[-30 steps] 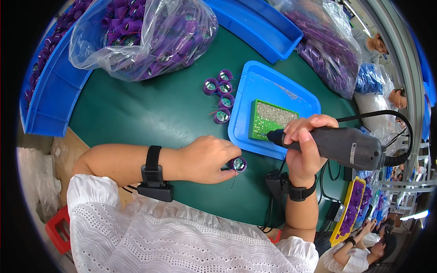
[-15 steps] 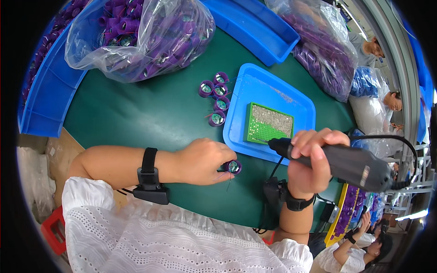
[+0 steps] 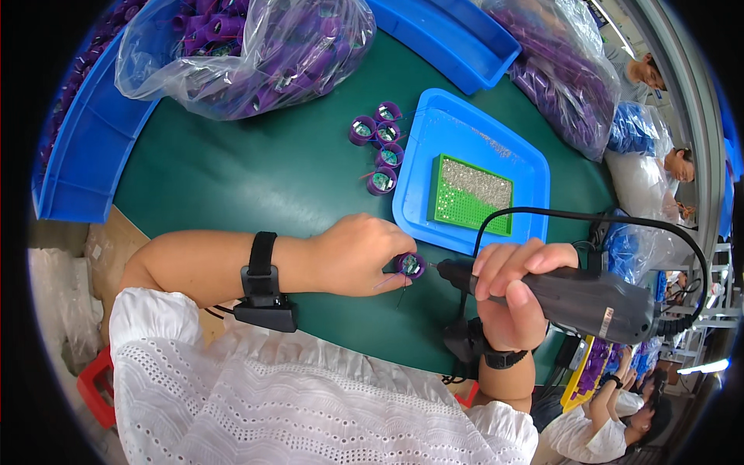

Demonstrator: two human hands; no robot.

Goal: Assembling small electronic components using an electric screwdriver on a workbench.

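Observation:
My left hand [image 3: 363,254] pinches a small purple round housing [image 3: 419,266] with a green circuit board inside and thin wires trailing from it. My right hand [image 3: 511,291] is wrapped round a black electric screwdriver [image 3: 593,301], its tip pointing left, close to the housing's right side. Whether the tip touches the housing I cannot tell. Beyond the hands lies a green screw tray [image 3: 473,194], partly filled with small silvery screws, inside a blue tray [image 3: 415,167]. Several more purple housings [image 3: 380,182] with boards and wires stand left of the blue tray.
A clear plastic bag of purple housings [image 3: 302,70] lies at the far left, near a blue bin [image 3: 97,167]. Another blue bin [image 3: 457,43] and bag [image 3: 562,93] are at the back. The screwdriver's cable [image 3: 604,215] loops at right. Other people sit along the right side.
The screwdriver has moved left and down, from beside the green screw tray to near the housing in my left hand. The view has shifted slightly. My left hand keeps its hold.

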